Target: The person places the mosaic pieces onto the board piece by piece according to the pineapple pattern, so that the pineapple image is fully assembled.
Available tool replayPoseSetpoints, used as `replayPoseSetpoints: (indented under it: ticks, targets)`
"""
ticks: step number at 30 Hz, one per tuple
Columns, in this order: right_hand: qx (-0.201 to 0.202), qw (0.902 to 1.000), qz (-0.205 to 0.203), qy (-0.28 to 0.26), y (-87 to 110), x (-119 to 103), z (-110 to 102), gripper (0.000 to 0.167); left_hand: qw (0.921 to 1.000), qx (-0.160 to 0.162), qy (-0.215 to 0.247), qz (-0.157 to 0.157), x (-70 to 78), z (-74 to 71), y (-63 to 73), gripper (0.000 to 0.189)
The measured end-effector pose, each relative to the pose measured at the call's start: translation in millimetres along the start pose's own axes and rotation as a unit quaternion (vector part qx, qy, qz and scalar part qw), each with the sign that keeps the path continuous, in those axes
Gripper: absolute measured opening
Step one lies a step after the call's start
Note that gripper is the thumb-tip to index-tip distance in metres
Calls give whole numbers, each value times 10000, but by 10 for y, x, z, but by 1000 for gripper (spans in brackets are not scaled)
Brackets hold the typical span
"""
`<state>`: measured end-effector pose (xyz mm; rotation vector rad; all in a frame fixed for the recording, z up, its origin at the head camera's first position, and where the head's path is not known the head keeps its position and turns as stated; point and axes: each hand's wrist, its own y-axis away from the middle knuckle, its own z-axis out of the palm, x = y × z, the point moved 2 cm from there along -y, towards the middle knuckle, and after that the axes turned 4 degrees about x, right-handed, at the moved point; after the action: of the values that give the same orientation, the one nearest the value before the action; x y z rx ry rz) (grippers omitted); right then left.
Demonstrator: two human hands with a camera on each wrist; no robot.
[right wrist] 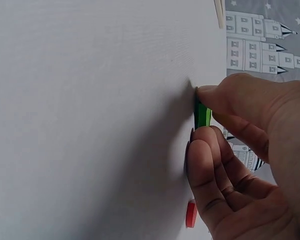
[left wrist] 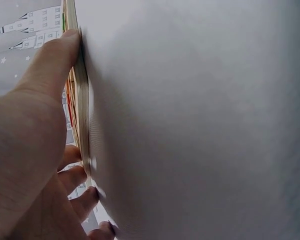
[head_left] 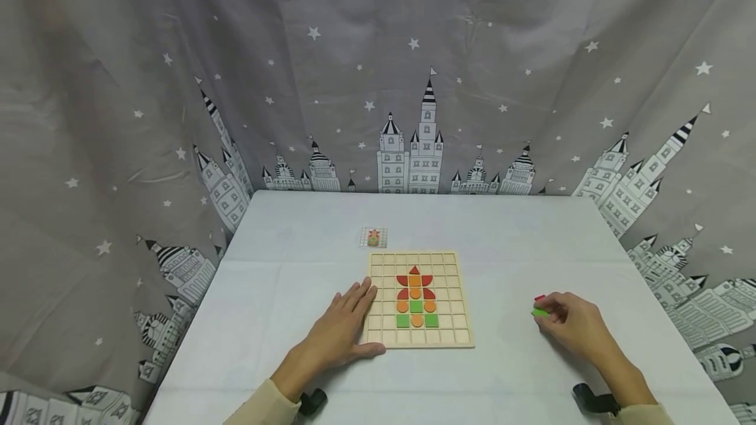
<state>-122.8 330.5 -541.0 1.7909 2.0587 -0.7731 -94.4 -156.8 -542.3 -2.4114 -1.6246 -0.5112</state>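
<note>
My left hand lies along the left edge of a wooden grid board, fingers extended, with the thumb at its near left corner. In the left wrist view the thumb and fingertips touch the board's side. Off to the right, my right hand pinches a green block between thumb and fingers, at the table surface. The fingers partly cover it, so its full shape is hidden. Just beyond that hand lies a small red block. On the board, red, orange and green pieces, including a green square, form a figure.
Behind the board lies a small card printed with a similar coloured figure on a grid. The white table ends at a grey curtain with castles and stars. A dark device is on the left wrist, another on the right.
</note>
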Motion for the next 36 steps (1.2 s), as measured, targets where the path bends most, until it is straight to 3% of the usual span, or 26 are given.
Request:
replayPoseSetpoints:
  ticks: [12,20,31,36]
  targets:
    - [111,9996,-263,-86,-25,-139,52,27,10000,-21,-4,1,11,30,1,122]
    - [246,9962,-820,-166,-76,-293,109,28,10000,19,36,19,14,28,0,121]
    - [-225,9942,-966,-418,-161,-592,257,28,10000,19,-23,-16,0,20,-5,121]
    - [-405,9880,-1311,-704,-184,-711,346,30,10000,27,-48,-4,-12,14,-18,121]
